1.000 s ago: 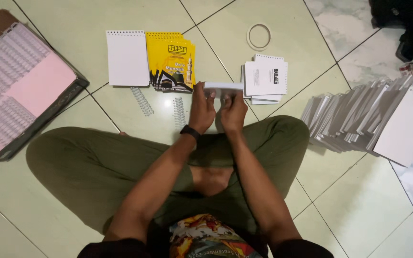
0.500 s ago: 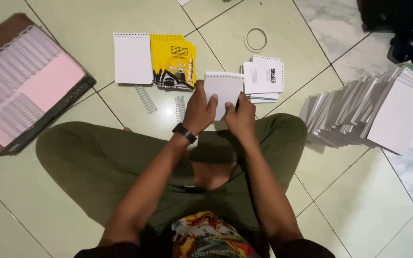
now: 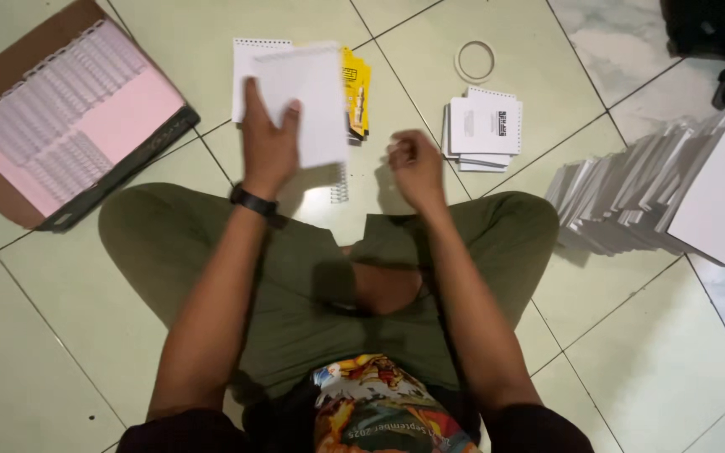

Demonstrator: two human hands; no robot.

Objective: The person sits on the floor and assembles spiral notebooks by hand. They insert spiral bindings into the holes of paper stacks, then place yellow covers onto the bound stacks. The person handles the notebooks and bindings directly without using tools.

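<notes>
- Left hand (image 3: 268, 143) up over the floor, fingers (image 3: 289, 117) clamped on a white pad (image 3: 308, 101), thumb hidden behind the sheets.
- Pad held tilted, just beyond the fingertips, covering part of a white sheet stack (image 3: 245, 63) and part of the yellow covers (image 3: 357, 92) lying past it.
- Right hand (image 3: 415, 164) empty, fingers curled loosely together, well apart from the pad, hanging over bare tile.
- Best handled, as a judgement: firm pinch near the lower edge, sheets kept square so none fan out, punched edge kept clear of the palm.
- Wire coil (image 3: 339, 186) on the tile just below the left fingertips, between the two hands, within easy reach.
- Small printed stack (image 3: 484, 127) just beyond the right knuckles; tape ring (image 3: 475, 60) farther out past it.
- Row of finished notebooks (image 3: 673, 189) leaning well off to the right of the right hand.
- Open box (image 3: 60, 134) of coils on pink paper well off to the left of the left hand.
- In the way: the yellow covers and white sheet stack directly under the raised pad, easy to nudge; crossed legs close beneath both wrists.
</notes>
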